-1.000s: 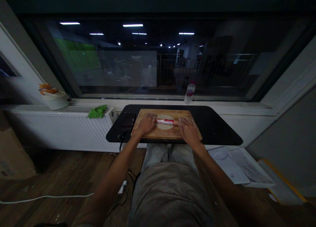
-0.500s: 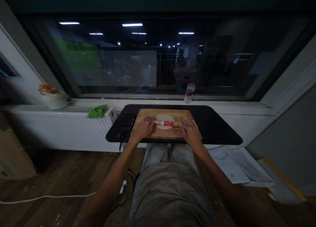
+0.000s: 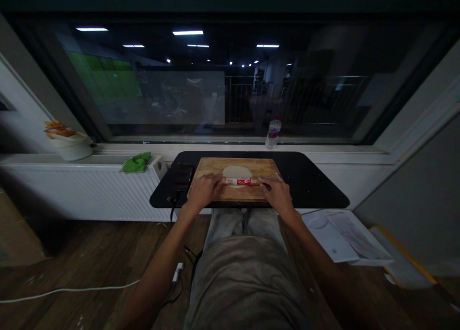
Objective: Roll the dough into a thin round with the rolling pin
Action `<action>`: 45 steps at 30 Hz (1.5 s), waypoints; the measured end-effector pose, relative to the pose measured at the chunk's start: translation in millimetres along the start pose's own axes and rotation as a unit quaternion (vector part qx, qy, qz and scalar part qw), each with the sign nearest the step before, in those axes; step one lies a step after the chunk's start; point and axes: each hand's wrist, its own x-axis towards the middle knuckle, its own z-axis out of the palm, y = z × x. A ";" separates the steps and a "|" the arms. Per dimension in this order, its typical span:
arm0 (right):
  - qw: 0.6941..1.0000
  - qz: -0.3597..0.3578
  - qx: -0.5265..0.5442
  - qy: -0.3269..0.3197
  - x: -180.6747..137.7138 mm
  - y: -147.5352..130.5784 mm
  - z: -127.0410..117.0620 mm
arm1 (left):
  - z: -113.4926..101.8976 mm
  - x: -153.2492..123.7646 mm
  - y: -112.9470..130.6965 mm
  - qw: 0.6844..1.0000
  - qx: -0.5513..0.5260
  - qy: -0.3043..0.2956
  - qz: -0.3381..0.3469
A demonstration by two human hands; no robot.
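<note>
A rolling pin with a red and white wrapper lies crosswise over a flat round of pale dough. Under both is a wooden cutting board. My left hand is closed over the pin's left end, its fingers bent round it. At the other end, my right hand curls over the pin, fingers pointing inward. The pin covers the nearer part of the dough, and my hands hide both pin ends.
The board rests on a black table before a window. A dark flat device with a cable lies left of the board. A water bottle stands on the sill; a green cloth and white pot are on the radiator.
The rolling pin has moved slightly toward my body, baring more of the dough's far side. Both hands came back with it, and their fingers are more bent than before.
</note>
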 end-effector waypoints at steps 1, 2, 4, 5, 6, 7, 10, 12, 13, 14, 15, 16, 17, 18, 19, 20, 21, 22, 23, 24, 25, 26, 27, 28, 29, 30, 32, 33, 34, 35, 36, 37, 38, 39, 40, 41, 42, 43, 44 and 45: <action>1.000 0.000 -0.002 0.001 -0.6 -0.2 -0.6 | 0.4 -2.1 -0.1 1.000 0.001 0.000 -0.005; 1.000 -0.001 -0.005 0.002 -1.2 -0.5 -1.5 | 0.9 -4.1 -0.2 1.000 0.002 0.000 -0.009; 1.000 -0.001 -0.012 0.004 -1.8 -1.4 -4.2 | 1.8 -7.1 -0.5 1.000 0.000 0.002 -0.012; 1.000 0.002 -0.015 0.003 -1.9 -2.1 -6.0 | 2.0 -8.1 -0.6 1.000 -0.002 0.001 -0.012; 1.000 0.007 -0.019 -0.001 -2.0 -2.8 -8.0 | 2.2 -8.8 -0.7 1.000 -0.004 -0.001 -0.011; 1.000 0.014 -0.024 -0.007 -2.2 -3.7 -10.0 | 2.4 -9.2 -0.8 1.000 -0.004 -0.003 -0.012; 0.998 0.027 -0.039 -0.032 -3.8 -6.4 -14.5 | 5.0 -9.4 -1.9 1.000 -0.004 -0.006 -0.014; 0.998 0.017 -0.045 -0.041 -4.7 -7.4 -15.2 | 9.0 -8.7 -4.2 1.000 -0.007 0.005 -0.019; 0.998 0.006 -0.047 -0.041 -4.5 -7.4 -14.7 | 11.3 -7.9 -5.9 1.000 -0.011 0.012 -0.019; 0.998 -0.010 -0.050 -0.040 -3.6 -7.0 -13.6 | 13.5 -6.8 -7.8 1.000 -0.015 0.018 -0.015; 0.997 -0.032 -0.052 -0.042 -1.9 -6.1 -12.2 | 15.3 -5.2 -9.9 1.000 -0.019 0.023 -0.008; 0.996 -0.057 -0.054 -0.046 0.6 -5.0 -10.4 | 16.6 -3.0 -12.1 0.999 -0.022 0.026 0.001; 0.994 -0.081 -0.057 -0.055 3.9 -3.6 -8.3 | 17.3 -0.2 -14.1 0.999 -0.021 0.027 0.011; 0.991 -0.102 -0.059 -0.065 7.7 -2.1 -6.1 | 17.2 3.2 -15.8 0.999 -0.017 0.028 0.018; 0.988 -0.116 -0.061 -0.077 11.9 -0.5 -3.8 | 16.6 7.2 -17.1 0.999 -0.010 0.033 0.019; 0.986 -0.125 -0.063 -0.089 16.2 0.9 -1.7 | 15.7 11.6 -17.8 0.999 0.001 0.040 0.015; 0.984 -0.130 -0.064 -0.100 20.4 2.4 0.3 | 14.5 16.3 -17.9 0.999 0.013 0.051 0.007; 0.982 -0.135 -0.064 -0.112 24.4 3.8 1.9 | 13.4 21.0 -17.4 0.998 0.026 0.064 -0.003; 0.981 -0.139 -0.063 -0.123 28.1 5.2 3.1 | 12.5 25.6 -16.2 0.996 0.037 0.079 -0.013; 0.979 -0.144 -0.064 -0.130 31.5 6.9 3.9 | 11.9 29.8 -14.3 0.994 0.044 0.094 -0.025; 0.978 -0.148 -0.065 -0.133 34.9 8.7 4.5 | 11.7 33.2 -11.8 0.992 0.047 0.111 -0.040; 0.978 -0.149 -0.069 -0.130 38.2 10.8 4.8 | 12.0 35.8 -8.7 0.989 0.045 0.129 -0.058; 0.979 -0.146 -0.074 -0.121 41.8 13.0 5.1 | 12.8 37.3 -5.0 0.985 0.040 0.147 -0.079; 0.981 -0.138 -0.078 -0.109 45.6 15.3 5.6 | 14.2 37.9 -0.8 0.982 0.033 0.161 -0.098; 0.984 -0.127 -0.080 -0.095 49.8 17.5 6.4 | 16.3 37.7 3.9 0.979 0.027 0.166 -0.111; 0.987 -0.113 -0.080 -0.081 54.1 19.5 7.7 | 19.0 36.9 8.9 0.981 0.022 0.158 -0.114; 0.993 -0.073 -0.072 -0.050 62.3 22.7 11.7 | 26.5 35.2 19.7 0.991 0.014 0.104 -0.088; 0.996 -0.054 -0.065 -0.036 65.6 23.9 14.1 | 30.9 34.8 25.3 0.996 0.009 0.065 -0.065; 0.997 -0.036 -0.057 -0.023 68.0 24.7 16.6 | 35.4 35.3 30.9 0.998 0.004 0.031 -0.048; 0.998 -0.021 -0.049 -0.015 69.5 25.3 18.8 | 39.8 36.7 36.4 0.999 0.001 0.011 -0.037; 0.999 -0.011 -0.044 -0.010 70.1 25.6 20.5 | 44.0 39.0 41.7 1.000 0.001 -0.001 -0.028; 0.999 -0.005 -0.040 -0.008 69.8 25.6 21.5 | 47.8 42.2 46.7 1.000 0.007 -0.009 -0.024; 0.999 -0.002 -0.039 -0.010 69.0 25.3 21.9 | 51.1 46.0 51.3 1.000 0.015 -0.015 -0.021; 0.999 0.000 -0.038 -0.014 67.8 24.7 21.8 | 54.1 50.0 55.3 0.999 0.025 -0.019 -0.021; 0.999 0.002 -0.039 -0.019 66.5 23.9 21.4 | 56.7 54.1 58.7 0.999 0.033 -0.021 -0.022; 0.999 0.003 -0.040 -0.024 65.3 22.9 21.0 | 59.1 57.9 61.1 0.999 0.039 -0.021 -0.024; 0.999 0.003 -0.042 -0.028 64.3 21.8 20.8 | 61.4 61.4 62.4 0.999 0.040 -0.019 -0.026; 0.998 0.003 -0.044 -0.033 63.7 20.8 21.1 | 63.5 64.5 62.4 0.999 0.038 -0.017 -0.026; 0.998 0.003 -0.047 -0.037 63.4 20.0 21.9 | 65.4 67.2 60.8 0.999 0.033 -0.014 -0.022; 0.998 0.002 -0.050 -0.040 63.4 19.5 23.1 | 67.1 69.7 57.7 1.000 0.026 -0.013 -0.013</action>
